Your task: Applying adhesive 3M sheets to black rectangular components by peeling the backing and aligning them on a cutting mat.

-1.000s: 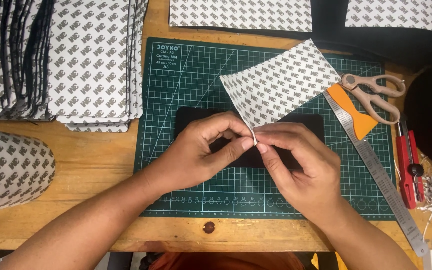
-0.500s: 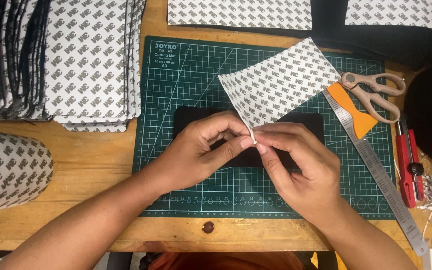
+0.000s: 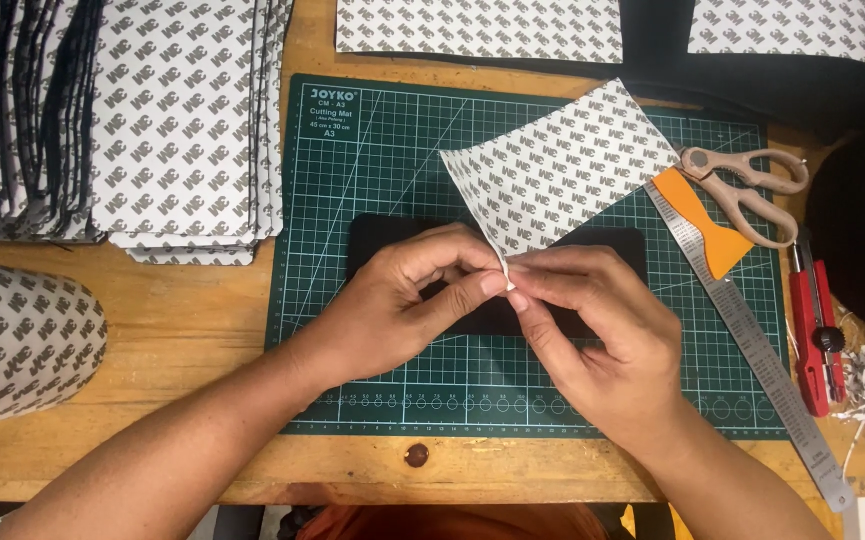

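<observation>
Two hands meet over the middle of the green cutting mat (image 3: 372, 150), and almost nothing differs from half a second ago. The left hand (image 3: 392, 310) and the right hand (image 3: 602, 340) each keep a closed grip, fingertips pinched on the lower corner of the patterned sheet (image 3: 562, 170), which rises from that corner toward the mat's upper right. Its tilt looks unchanged. Under the hands a black pad (image 3: 622, 245) lies flat on the mat. Right of the mat sit scissors (image 3: 747, 185), an orange scraper (image 3: 702, 215), a steel ruler (image 3: 762, 370) and a red knife (image 3: 817, 330). Left of the mat, a stack of patterned sheets (image 3: 182, 130) rests on the wooden tabletop (image 3: 192, 320).
</observation>
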